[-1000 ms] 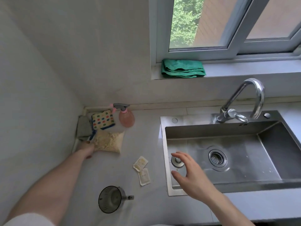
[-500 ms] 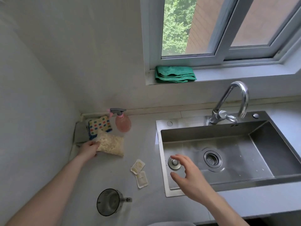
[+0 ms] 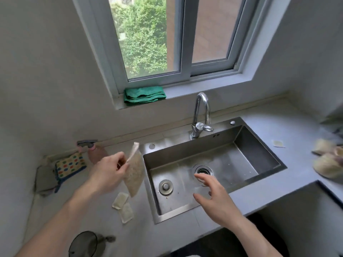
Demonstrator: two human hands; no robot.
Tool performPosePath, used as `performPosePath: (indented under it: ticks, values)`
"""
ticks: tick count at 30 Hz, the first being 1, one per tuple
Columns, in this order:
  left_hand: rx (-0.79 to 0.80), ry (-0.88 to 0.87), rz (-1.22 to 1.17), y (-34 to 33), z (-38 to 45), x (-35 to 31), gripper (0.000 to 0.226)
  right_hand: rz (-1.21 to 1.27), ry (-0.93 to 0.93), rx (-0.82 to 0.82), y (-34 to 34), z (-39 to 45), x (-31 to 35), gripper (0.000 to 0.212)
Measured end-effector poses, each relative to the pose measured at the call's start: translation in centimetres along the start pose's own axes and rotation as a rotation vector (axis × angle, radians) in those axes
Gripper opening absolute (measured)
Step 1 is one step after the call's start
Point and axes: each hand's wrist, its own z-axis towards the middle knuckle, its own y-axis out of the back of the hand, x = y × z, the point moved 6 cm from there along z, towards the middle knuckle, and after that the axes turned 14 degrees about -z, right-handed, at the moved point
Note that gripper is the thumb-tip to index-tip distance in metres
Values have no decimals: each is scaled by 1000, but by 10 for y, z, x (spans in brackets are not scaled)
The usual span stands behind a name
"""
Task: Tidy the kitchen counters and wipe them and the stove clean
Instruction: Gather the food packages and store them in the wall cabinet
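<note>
Above the counter's (image 3: 89,206) back-left stretch, beside the sink's (image 3: 148,175) left rim, the left hand (image 3: 108,174) pinches a bag of grains (image 3: 134,175) by one top corner. It hangs tilted and could slip or spill. The right hand (image 3: 216,199) hovers over the basin, fingers spread, empty. A second ago the bag lay flat by the sponge (image 3: 70,165).

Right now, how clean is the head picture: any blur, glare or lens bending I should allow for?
Head view: daylight from the window, soft and even; left hand and the bag of grains it pinches are motion-smeared; pale items at the right edge too blurred to name; wide-angle bending tilts the window frame; faint sheen on the faucet.
</note>
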Motion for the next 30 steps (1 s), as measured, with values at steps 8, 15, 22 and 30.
performPosePath:
  ticks: [8,15,22,30]
  values:
    - [70,-242,-211,-85,-16,-163,20,49,-79,-100,92,-43,-78,51]
    - [154,-391,-107,-176,-42,-292,18,76,-164,-198,184,-102,-181,50]
    - [219,-466,-98,-259,-53,-392,13,30,-238,-293,260,-151,-278,51]
    - [295,-597,7,-332,-30,-474,16,35,-319,-366,311,-161,-338,52]
